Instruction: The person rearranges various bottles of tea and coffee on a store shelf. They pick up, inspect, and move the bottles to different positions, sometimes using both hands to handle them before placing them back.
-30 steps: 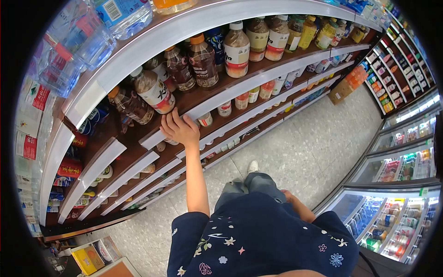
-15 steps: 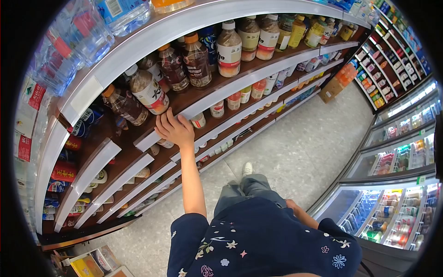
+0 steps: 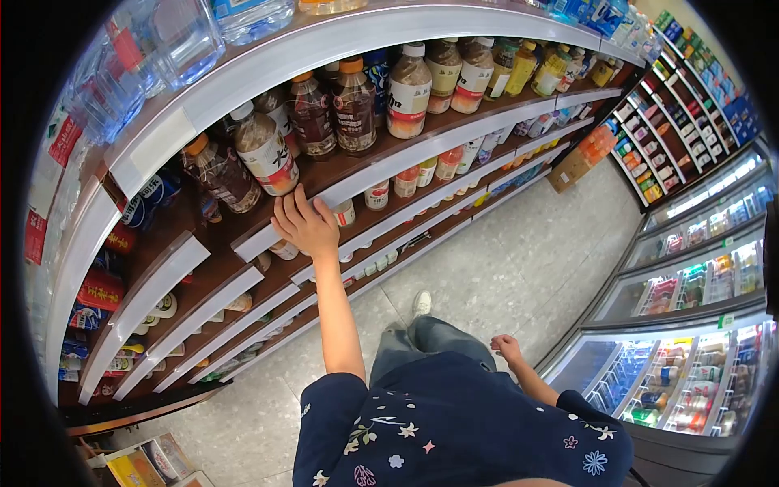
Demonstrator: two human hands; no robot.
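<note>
My left hand (image 3: 307, 225) lies over the edge strip of a drink shelf, fingers stretched out and holding nothing. Its fingertips come right at the base of a white-capped bottle (image 3: 268, 158) with a white and red-orange label, which leans a little. Left of that bottle stands a dark bottle with an orange cap (image 3: 223, 174). Two more dark, orange-capped bottles (image 3: 355, 109) stand to the right. My right hand (image 3: 507, 348) hangs away from the shelves at my right side, fingers curled in, with nothing showing in it.
Large water bottles (image 3: 182, 40) stand on the top shelf. Red cans (image 3: 101, 288) fill the curved end shelves at left. Lit coolers (image 3: 673, 373) line the right side of the tiled floor (image 3: 462, 276). A cardboard carton (image 3: 568, 172) stands at the shelf's far end.
My right hand has swung forward into fuller view beside my hip. My left hand stays at the shelf edge below the white-capped bottle. The view has shifted slightly.
</note>
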